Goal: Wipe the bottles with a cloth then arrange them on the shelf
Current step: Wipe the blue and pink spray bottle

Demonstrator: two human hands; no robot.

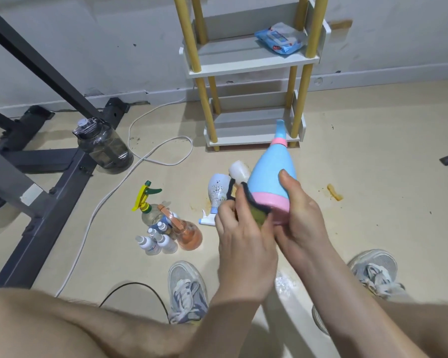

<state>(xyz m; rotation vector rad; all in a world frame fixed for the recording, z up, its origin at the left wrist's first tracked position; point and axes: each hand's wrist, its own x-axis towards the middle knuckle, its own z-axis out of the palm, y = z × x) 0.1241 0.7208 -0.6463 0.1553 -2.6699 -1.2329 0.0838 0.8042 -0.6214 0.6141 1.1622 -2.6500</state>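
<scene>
Shelf (243, 56) stands by the wall, more bottles (163, 228) on the floor before it. Blue bottle (267, 177) tilts in the air; right hand (304, 218) grips its pink bottom, left hand (241, 241) grips the cloth (256, 215) against it. Hold tight, turn it slowly, rub all around.

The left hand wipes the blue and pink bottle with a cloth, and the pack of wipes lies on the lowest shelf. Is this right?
Not quite: in the head view the pack of wipes lies on the higher shelf, not the lowest. The rest is right.
</scene>
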